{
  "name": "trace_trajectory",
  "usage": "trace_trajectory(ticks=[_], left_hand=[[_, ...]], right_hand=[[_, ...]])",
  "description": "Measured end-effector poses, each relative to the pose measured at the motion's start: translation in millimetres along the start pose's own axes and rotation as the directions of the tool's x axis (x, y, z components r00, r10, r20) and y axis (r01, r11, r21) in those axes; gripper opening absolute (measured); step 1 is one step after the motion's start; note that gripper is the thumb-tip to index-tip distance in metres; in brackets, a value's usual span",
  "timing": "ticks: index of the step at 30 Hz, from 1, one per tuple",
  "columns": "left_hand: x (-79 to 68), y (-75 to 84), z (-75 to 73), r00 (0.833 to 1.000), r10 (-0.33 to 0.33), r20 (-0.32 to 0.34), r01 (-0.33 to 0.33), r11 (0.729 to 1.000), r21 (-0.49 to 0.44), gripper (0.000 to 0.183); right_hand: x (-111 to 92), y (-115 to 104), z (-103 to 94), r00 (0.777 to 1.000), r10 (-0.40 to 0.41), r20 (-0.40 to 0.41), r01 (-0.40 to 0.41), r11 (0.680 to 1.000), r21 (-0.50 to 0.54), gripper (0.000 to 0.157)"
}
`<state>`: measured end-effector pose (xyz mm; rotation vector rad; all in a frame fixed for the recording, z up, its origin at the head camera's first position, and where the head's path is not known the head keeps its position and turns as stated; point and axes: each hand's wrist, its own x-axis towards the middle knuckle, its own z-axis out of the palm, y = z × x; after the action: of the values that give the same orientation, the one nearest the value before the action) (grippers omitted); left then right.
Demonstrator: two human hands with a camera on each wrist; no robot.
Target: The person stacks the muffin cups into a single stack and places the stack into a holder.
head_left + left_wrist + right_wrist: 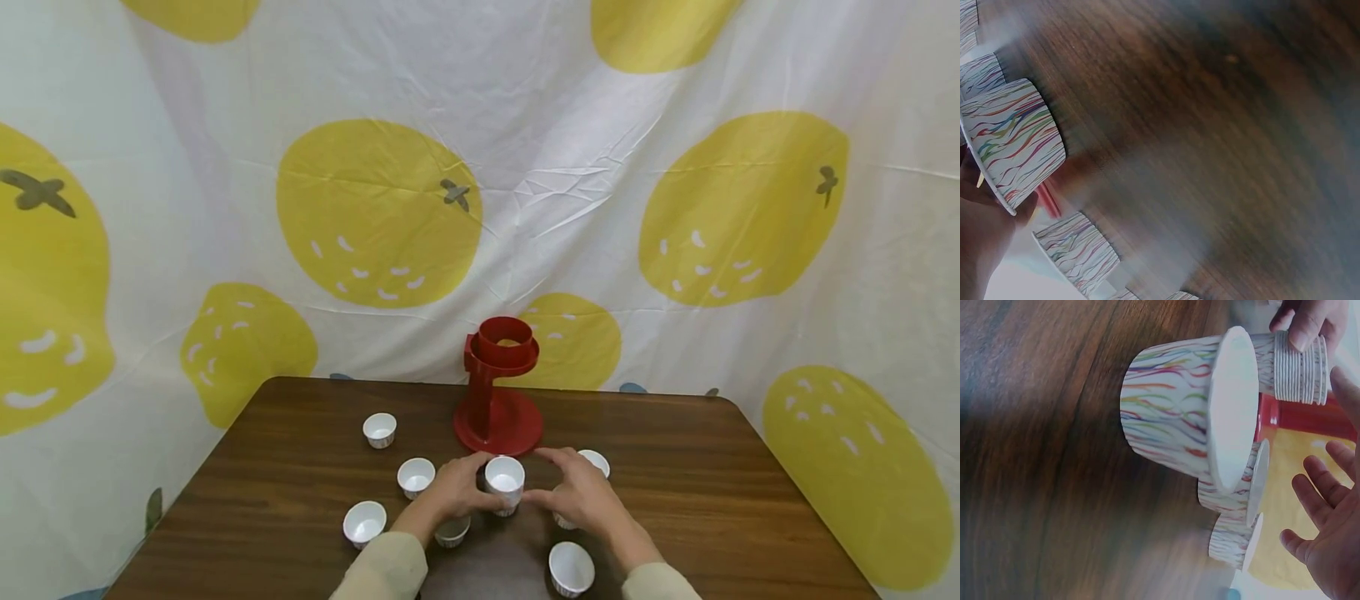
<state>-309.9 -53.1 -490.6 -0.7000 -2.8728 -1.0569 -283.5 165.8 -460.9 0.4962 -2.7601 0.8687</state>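
Observation:
A stack of white paper cups (505, 477) stands in the middle of the table, in front of a red stand. My left hand (459, 486) holds the stack at its left side; in the right wrist view its thumb lies against the stacked rims (1297, 369). To the right of the stack, my right hand (583, 493) has its fingers spread and holds nothing. A single paper cup (1179, 406) with coloured wavy stripes is close to the right wrist. In the left wrist view a striped cup (1019, 144) hides part of the left hand (985, 231).
The red stand (498, 417), a ring on a post with a round base, is at the table's back. Single cups stand on the left (379, 430), middle left (416, 477), front left (365, 523) and front right (572, 568). A lemon-print cloth (540, 233) hangs behind the table.

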Motion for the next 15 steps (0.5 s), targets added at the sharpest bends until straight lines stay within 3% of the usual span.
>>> trace_trajectory(ticks=[15], left_hand=[[-0.6,-3.3,-0.9,0.999,0.046,0.003,-0.046,0.999,-0.020,0.067]], right_hand=[[-15,16,-23.4,0.990,0.139,-0.014,-0.136,0.981,0.136,0.072]])
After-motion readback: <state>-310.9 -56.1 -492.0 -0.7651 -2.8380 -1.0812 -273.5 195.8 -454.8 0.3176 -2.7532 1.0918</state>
